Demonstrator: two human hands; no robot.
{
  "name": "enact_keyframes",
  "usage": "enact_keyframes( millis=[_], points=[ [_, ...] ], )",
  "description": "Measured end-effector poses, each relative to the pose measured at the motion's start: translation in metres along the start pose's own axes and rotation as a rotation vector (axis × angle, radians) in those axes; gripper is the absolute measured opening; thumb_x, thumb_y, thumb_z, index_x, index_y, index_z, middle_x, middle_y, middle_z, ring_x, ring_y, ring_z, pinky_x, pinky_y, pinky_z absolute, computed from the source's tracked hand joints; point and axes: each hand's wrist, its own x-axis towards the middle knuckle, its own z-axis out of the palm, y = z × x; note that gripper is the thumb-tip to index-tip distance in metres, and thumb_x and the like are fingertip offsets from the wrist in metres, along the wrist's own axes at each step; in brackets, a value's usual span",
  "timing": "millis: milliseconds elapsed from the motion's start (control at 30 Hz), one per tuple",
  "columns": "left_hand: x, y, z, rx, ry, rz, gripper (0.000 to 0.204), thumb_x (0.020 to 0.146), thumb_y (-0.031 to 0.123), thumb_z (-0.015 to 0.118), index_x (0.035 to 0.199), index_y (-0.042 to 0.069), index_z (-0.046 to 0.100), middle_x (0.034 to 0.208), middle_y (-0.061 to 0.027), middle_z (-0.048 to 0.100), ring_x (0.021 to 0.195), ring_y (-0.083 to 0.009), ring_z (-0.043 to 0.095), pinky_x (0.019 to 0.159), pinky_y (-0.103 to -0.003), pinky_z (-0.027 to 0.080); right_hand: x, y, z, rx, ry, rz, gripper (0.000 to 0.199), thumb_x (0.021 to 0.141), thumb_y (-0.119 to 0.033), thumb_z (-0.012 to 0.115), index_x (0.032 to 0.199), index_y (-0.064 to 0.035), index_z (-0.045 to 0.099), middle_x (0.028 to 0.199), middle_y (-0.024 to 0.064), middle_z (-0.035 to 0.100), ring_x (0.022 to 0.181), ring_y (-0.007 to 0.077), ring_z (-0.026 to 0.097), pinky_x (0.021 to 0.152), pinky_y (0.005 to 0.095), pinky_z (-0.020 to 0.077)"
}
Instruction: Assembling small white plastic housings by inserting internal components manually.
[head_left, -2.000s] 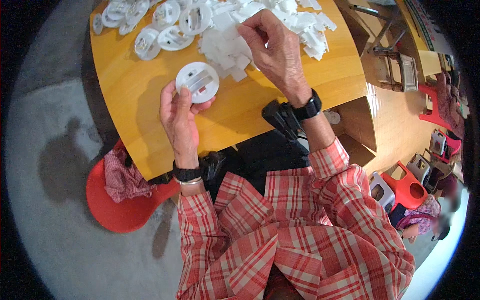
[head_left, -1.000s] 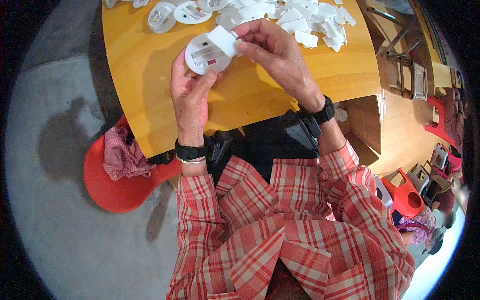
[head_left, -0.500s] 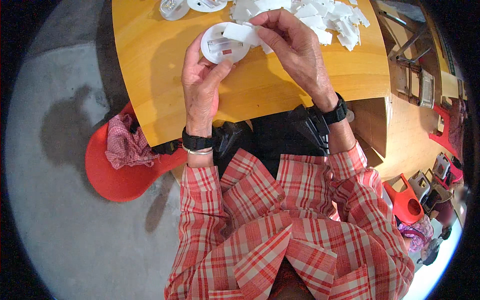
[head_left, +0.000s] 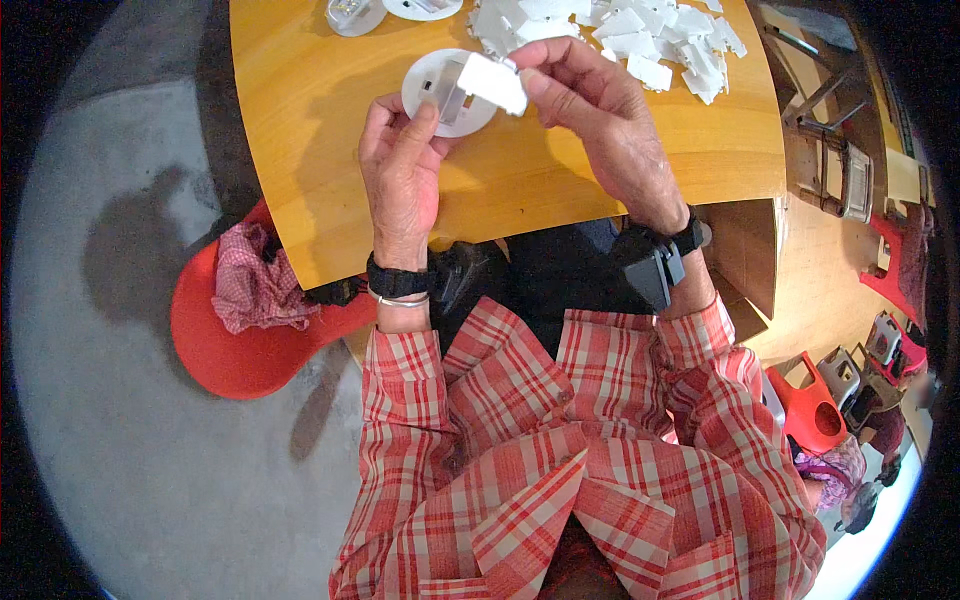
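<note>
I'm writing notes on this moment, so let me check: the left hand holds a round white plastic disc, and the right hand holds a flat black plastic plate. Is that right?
Not quite: the flat plastic plate in the right hand is white, not black, as the head view shows. The left hand does hold the round white plastic disc.

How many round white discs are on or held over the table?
3: one held disc in the left hand, plus a left disc and a right disc on the table, cut off by the picture's top edge. Others may be hidden beyond it.
</note>
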Motion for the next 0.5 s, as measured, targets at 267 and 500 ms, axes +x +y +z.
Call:
enact_keyframes(
  millis=[267,500],
  points=[
    [-0.003,0.000,0.003,-0.016,-0.056,0.025,0.039,0.081,0.003,0.058,0.117,0.007,0.044,0.110,-0.0062,0.053,0.101,-0.0176,0.054,0.085,-0.034,0.049,-0.006,0.010,0.020,0.049,-0.142,-0.060,0.018,0.089,-0.013,0.056,0.102,-0.0004,0.056,0.089,-0.0001,0.059,0.083,0.0055,0.054,0.075,0.0206,0.0447],
    [-0.004,0.001,0.013,0.139,-0.119,-0.081,0.049,0.081,0.006,0.060,0.125,0.007,0.039,0.114,-0.0053,0.052,0.104,-0.0166,0.052,0.087,-0.030,0.048,0.007,0.002,0.010,0.032,-0.085,-0.121,0.017,0.089,-0.012,0.056,0.101,-0.0002,0.056,0.089,0.0009,0.059,0.081,0.0061,0.054,0.073,0.0209,0.0453]
  ],
)
